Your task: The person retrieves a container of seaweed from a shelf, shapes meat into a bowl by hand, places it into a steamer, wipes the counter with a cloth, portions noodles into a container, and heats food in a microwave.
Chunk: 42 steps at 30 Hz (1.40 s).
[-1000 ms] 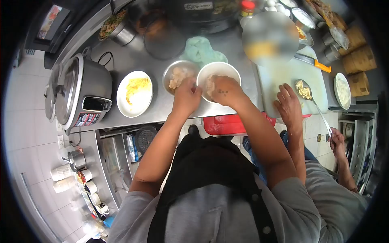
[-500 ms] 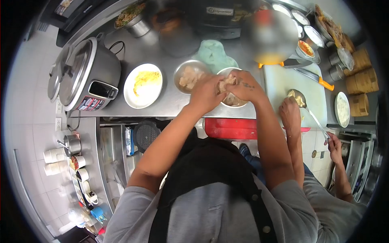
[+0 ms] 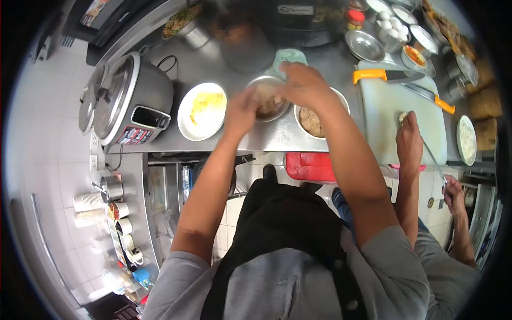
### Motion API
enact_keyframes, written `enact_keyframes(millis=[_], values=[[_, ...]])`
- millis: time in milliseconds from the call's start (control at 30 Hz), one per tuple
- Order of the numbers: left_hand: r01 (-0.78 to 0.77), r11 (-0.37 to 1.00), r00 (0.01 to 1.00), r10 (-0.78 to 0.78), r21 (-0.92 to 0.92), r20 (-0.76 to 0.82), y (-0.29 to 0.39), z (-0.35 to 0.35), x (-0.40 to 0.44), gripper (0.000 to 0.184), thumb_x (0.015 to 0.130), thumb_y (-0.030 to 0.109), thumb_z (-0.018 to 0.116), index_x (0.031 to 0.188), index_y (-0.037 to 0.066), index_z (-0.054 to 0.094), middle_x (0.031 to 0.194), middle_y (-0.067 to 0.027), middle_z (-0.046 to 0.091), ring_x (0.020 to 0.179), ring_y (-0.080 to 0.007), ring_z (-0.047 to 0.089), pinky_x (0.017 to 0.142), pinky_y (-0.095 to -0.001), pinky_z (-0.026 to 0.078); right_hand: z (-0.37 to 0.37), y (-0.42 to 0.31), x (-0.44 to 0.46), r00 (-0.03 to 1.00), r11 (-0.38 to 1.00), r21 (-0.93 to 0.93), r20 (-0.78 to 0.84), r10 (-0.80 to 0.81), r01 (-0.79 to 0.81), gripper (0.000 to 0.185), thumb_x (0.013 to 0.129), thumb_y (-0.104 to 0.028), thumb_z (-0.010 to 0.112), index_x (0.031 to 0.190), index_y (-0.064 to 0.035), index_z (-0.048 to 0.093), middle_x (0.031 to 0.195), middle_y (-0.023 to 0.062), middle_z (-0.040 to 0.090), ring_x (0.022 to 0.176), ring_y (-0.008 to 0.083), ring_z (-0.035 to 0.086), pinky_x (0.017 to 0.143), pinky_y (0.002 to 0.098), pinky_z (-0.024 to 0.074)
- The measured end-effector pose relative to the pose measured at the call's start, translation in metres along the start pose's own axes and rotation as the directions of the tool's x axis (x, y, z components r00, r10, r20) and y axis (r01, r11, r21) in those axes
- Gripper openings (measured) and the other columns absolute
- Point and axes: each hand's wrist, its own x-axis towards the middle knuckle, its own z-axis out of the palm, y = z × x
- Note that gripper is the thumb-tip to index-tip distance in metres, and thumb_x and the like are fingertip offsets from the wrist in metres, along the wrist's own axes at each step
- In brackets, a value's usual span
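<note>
My left hand (image 3: pixel 241 113) is at the left rim of a metal bowl (image 3: pixel 268 117) that holds pale raw meat pieces (image 3: pixel 270 102). My right hand (image 3: pixel 306 88) reaches over the bowl's right side, just below a crumpled green cloth (image 3: pixel 290 55). Motion smears both sets of fingers, so any grip is unclear. A white bowl (image 3: pixel 346 101) with a meat lump (image 3: pixel 311 121) sits beneath my right wrist, which partly hides it. To the left stands another white bowl (image 3: pixel 184 125) with yellow, egg-like residue inside.
A cooker (image 3: pixel 130 101) stands at far left. On the right, a cutting board (image 3: pixel 381 117) bears two orange-handled knives (image 3: pixel 369 76). Another person's hand (image 3: pixel 409 149) holds something pale there; their other hand (image 3: pixel 454 194) grips a long handle. Eggs (image 3: pixel 392 26) sit behind.
Both my hands have left the white bowl, where they held a meat lump, and moved left to the metal bowl. The lump now lies in the white bowl. The view has shifted slightly.
</note>
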Motion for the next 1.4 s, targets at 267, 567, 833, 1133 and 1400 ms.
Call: enact_keyframes(millis=[267,567,833,1133,1400], values=[[-0.065,0.992,0.997,0.060,0.106,0.046,0.019,0.012,0.002,0.025,0.088,0.014,0.059,0.110,0.003,0.066,0.090,-0.0066,0.068,0.083,-0.0152,0.063,0.079,-0.0290,0.049,-0.004,0.012,-0.055,0.845,0.875,-0.406,0.341,0.413,-0.264,0.039,0.074,-0.037,0.071,0.103,-0.0113,0.065,0.102,0.0154,0.066,0.094,0.0332,0.064,0.082,0.0403,0.0497],[0.137,0.913,0.955,-0.018,-0.384,0.297,0.069,0.058,-0.064,0.053,0.080,0.005,0.073,0.128,0.003,0.052,0.106,-0.0072,0.045,0.080,-0.0133,0.057,0.066,-0.0248,0.048,0.027,0.044,-0.062,0.927,0.932,-0.242,0.195,0.321,-0.271,0.036,0.073,-0.029,0.061,0.097,-0.0031,0.062,0.092,0.0237,0.065,0.089,0.0396,0.063,0.079,0.0451,0.0493],[0.048,0.962,0.957,0.032,-0.269,0.287,0.071,0.063,-0.058,0.055,0.077,0.006,0.075,0.128,0.002,0.055,0.105,-0.0083,0.052,0.080,-0.0125,0.056,0.071,-0.0263,0.050,0.019,0.066,-0.063,0.957,0.955,-0.190,0.133,0.257,-0.230,0.028,0.077,-0.018,0.063,0.098,0.0000,0.065,0.100,0.0229,0.067,0.093,0.0377,0.066,0.083,0.0436,0.0520],[0.071,0.997,0.921,-0.064,-0.004,0.384,0.095,0.060,-0.039,0.058,0.073,0.013,0.078,0.126,0.001,0.058,0.099,-0.0101,0.053,0.071,-0.0159,0.054,0.066,-0.0286,0.047,-0.013,0.042,-0.065,0.894,0.926,-0.290,0.304,0.328,-0.242,0.056,0.071,-0.035,0.077,0.109,0.0031,0.060,0.106,0.0236,0.066,0.098,0.0357,0.066,0.085,0.0409,0.0528],[0.000,0.993,0.955,0.035,-0.117,0.295,0.092,0.062,-0.053,0.061,0.078,-0.001,0.068,0.135,0.004,0.049,0.099,-0.0066,0.056,0.071,-0.0112,0.057,0.060,-0.0231,0.047,-0.004,0.041,-0.076,0.899,0.933,-0.255,0.292,0.326,-0.256,0.070,0.069,-0.040,0.079,0.114,0.0067,0.054,0.105,0.0239,0.066,0.099,0.0374,0.064,0.086,0.0429,0.0518]])
